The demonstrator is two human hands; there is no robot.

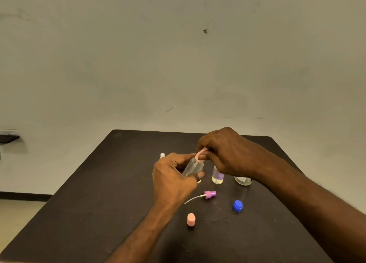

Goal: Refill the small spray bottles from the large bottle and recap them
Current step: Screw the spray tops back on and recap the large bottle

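Bare pale wall stands behind a dark tabletop (99,183) that carries the refill things. Over its middle, the left hand (174,179) is wrapped around the body of a clear small spray bottle (193,166), thumb and fingers pressed on it, holding it off the surface. Its long axis is tilted, base toward the person's left and neck up to the right. The right hand (223,154) meets that neck from above, fingertips pinched on the pink spray head (200,156) seated at the mouth. So the coming twist probably turns about that slanted axis, and the right hand is the nearer one to do it.

Just beyond the hands stand a second small bottle (217,176), open-mouthed with yellowish liquid, and the large bottle (243,180), mostly hidden by the right wrist. Nearer the person lie a loose pink sprayer with its dip tube (208,195), a blue cap (237,205) and a pink overcap (191,219). A small white-topped thing (162,155) stands behind the left hand.
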